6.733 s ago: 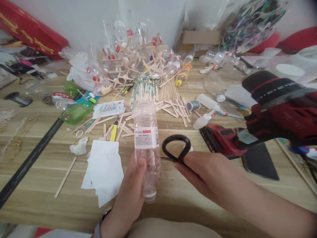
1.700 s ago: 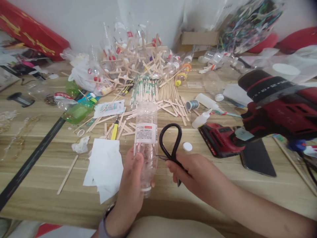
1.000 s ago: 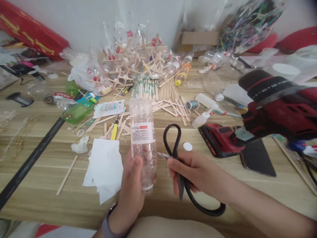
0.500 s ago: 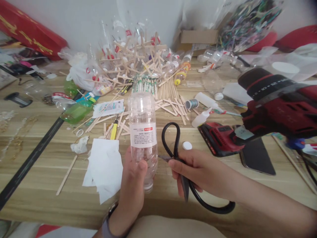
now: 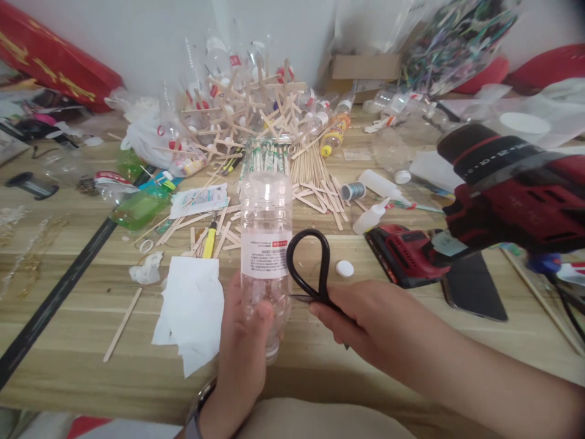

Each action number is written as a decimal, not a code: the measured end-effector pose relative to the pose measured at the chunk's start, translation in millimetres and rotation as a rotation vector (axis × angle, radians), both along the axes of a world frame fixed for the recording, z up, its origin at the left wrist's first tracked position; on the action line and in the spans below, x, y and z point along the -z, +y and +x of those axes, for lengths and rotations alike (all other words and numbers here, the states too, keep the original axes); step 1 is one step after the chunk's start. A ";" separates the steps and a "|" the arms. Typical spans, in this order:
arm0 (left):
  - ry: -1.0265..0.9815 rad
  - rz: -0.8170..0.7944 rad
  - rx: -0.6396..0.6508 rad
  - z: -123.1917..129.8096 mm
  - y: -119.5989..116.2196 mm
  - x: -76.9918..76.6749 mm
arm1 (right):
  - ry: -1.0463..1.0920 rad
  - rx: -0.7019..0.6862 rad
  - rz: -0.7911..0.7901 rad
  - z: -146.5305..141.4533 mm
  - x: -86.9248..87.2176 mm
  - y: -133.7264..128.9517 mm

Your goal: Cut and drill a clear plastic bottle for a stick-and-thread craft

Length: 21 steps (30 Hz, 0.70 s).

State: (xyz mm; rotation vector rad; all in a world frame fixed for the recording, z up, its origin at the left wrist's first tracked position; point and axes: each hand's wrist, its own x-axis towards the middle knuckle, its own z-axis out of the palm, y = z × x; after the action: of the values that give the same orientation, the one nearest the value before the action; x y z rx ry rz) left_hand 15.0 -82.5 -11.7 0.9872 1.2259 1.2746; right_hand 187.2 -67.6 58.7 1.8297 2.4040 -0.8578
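Note:
A clear plastic bottle (image 5: 266, 213) with a white printed label stands inverted in front of me, its neck toward my body. My left hand (image 5: 247, 341) is wrapped round its lower part, thumb across the front. In my right hand (image 5: 356, 314) is a pair of black-handled scissors (image 5: 325, 256), gripped near the pivot. One blade points left, and its tip meets or nearly meets the bottle's right side; contact is hard to tell. The other handle loop is hidden by my hand. A white bottle cap (image 5: 344, 268) lies beyond my right hand.
A red and black cordless drill (image 5: 507, 189) stands at the right beside a dark phone (image 5: 475, 289). White torn paper (image 5: 189, 311) lies left of the bottle. Farther back are wooden craft sticks (image 5: 315, 198), a green bottle (image 5: 141, 207), a yellow-handled tool (image 5: 209, 241) and heaped plastic bottles (image 5: 219, 55).
My right hand has turned over and shifted left, carrying the scissors' loop nearer to the bottle; the lower loop is now hidden. The bottle has moved slightly right and toward me.

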 end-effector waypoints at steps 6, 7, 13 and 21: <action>-0.114 -0.135 -0.036 2.1 -0.4 -1.0 | -0.294 -0.137 0.223 -5.8 1.7 -4.3; -0.120 -0.144 -0.037 2.6 -0.1 -1.3 | -0.330 -0.165 0.233 -6.6 1.2 -5.0; -0.152 -0.205 -0.042 5.8 1.3 -6.7 | -0.407 -0.288 0.200 -6.8 1.4 -9.0; -0.156 -0.263 -0.046 9.0 4.5 -8.6 | -0.373 -0.268 0.216 -7.5 -1.2 -7.4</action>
State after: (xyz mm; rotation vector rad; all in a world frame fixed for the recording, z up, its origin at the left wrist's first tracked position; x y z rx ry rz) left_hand 24.0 -78.0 -3.0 0.6612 1.2625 1.1672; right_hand 179.8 -75.1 59.9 1.5027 2.4821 -0.2198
